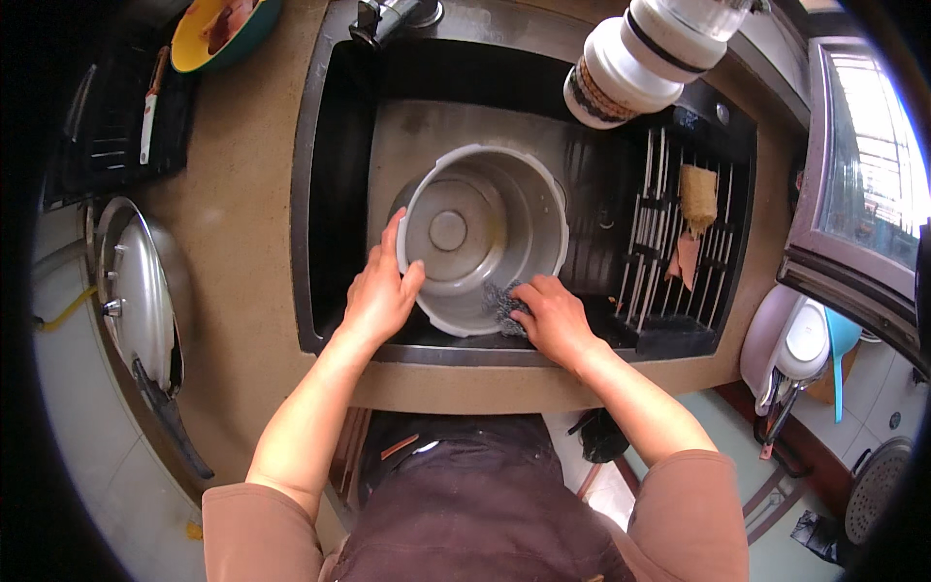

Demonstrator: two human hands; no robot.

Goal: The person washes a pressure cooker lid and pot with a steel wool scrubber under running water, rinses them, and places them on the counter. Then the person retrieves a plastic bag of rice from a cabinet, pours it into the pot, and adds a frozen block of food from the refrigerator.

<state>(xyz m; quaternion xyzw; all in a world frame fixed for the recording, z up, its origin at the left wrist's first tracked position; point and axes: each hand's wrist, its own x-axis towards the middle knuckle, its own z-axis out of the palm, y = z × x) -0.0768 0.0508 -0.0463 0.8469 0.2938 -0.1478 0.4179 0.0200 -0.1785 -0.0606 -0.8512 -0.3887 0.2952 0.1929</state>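
Observation:
A large round metal pot (524,240), its mouth facing up, sits in the basin of a dark sink (436,355). My left hand (382,291) grips the pot's left rim, the thumb on the inner side and the fingers along the outside. In my right hand (549,313) is a grey metal scouring pad (503,305), pressed at the pot's near right rim. The pot's inside shows a round mark in the middle of its base and a yellowish patch.
Right of the basin, a rack (640,269) holds a tan scrubber (698,196). A white cylindrical fixture (618,73) overhangs the sink's far side. A metal lid with a black handle (138,298) stands left, below a knife (149,124) and a yellow-green bowl (254,44). An open window (858,167) juts in at right.

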